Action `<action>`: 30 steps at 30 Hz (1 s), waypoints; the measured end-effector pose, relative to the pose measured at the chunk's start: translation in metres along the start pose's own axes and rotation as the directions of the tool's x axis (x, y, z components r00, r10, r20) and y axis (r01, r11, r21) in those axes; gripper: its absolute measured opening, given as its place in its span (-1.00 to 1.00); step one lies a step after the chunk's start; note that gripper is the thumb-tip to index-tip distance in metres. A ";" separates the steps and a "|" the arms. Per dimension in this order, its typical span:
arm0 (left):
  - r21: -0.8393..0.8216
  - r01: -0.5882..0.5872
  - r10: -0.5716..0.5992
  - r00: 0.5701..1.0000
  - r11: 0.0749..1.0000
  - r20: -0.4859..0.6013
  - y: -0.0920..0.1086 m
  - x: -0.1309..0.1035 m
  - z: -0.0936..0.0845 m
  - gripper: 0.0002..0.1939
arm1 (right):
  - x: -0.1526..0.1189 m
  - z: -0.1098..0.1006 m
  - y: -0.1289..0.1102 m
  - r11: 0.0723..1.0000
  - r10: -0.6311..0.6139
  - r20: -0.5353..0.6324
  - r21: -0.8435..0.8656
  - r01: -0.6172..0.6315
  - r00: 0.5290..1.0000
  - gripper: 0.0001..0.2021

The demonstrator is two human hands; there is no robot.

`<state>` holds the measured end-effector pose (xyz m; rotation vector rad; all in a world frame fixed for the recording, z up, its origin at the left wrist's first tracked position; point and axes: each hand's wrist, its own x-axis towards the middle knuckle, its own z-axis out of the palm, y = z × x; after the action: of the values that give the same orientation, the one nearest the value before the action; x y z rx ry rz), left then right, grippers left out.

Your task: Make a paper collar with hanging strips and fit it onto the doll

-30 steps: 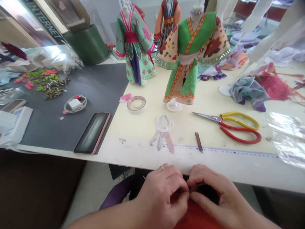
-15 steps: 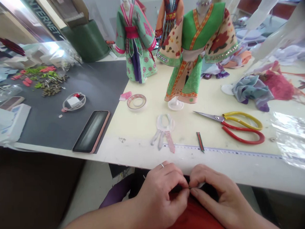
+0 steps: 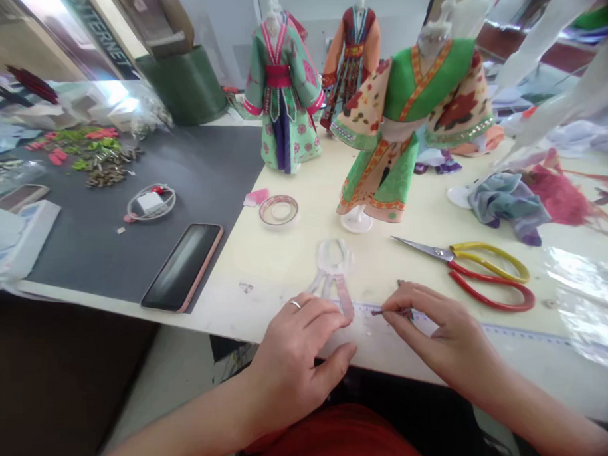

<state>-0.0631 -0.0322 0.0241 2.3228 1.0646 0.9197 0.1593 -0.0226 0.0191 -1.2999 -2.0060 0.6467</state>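
Note:
My right hand [image 3: 437,323] pinches a short, thin dark strip [image 3: 376,312] between thumb and fingertips, just above the table's front edge. Partly hidden beneath those fingers lies a small green and red ribbon piece [image 3: 411,315]. My left hand [image 3: 305,344], wearing a ring, rests on the table edge with thumb and fingers apart. Its fingertips lie at the lower end of a pale pink fabric strip [image 3: 343,294], and I cannot tell whether they press on it. That strip hangs from a small white fabric collar-like piece [image 3: 333,257]. Scissors [image 3: 449,255] with yellow and red handles lie right of it.
Dressed doll figures stand behind: a green robe [image 3: 409,91], a teal one [image 3: 282,89] and an orange-sleeved one [image 3: 352,53]. A tape roll [image 3: 278,211], a phone [image 3: 182,267], a coiled cable [image 3: 151,202] and several small clips [image 3: 102,155] lie leftward. Fabric scraps [image 3: 512,201] are at right.
Both hands have risen from my lap to the table's front edge and moved apart. The left has opened; the right now shows a thin strip in its pinch.

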 end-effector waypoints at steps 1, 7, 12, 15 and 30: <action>0.074 -0.051 0.052 0.999 0.996 -0.011 -0.002 0.002 0.000 -0.82 | 0.006 0.001 0.002 0.996 -0.060 -0.020 -0.065 0.059 0.998 -0.92; 0.322 -0.128 0.104 0.990 0.938 0.093 -0.010 0.013 0.006 -0.70 | 0.042 0.009 0.011 0.830 -0.380 0.003 -0.441 0.342 0.925 -0.90; 0.375 -0.110 0.070 0.991 0.920 0.118 -0.021 0.014 0.021 -0.51 | 0.054 0.019 0.016 0.730 -0.467 0.056 -0.539 0.420 0.883 -0.85; 0.361 -0.092 0.056 0.992 0.928 0.110 -0.029 0.012 0.027 -0.42 | 0.056 0.024 0.020 0.717 -0.483 0.072 -0.540 0.441 0.873 -0.86; 0.296 -0.080 0.044 0.991 0.952 0.126 -0.037 0.009 0.029 -0.38 | 0.057 0.025 0.028 0.698 -0.492 0.141 -0.526 0.486 0.859 -0.93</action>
<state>-0.0570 -0.0053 -0.0152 2.6358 1.1554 0.6690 0.1407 0.0391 -0.0022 -0.9572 -2.4922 -0.2182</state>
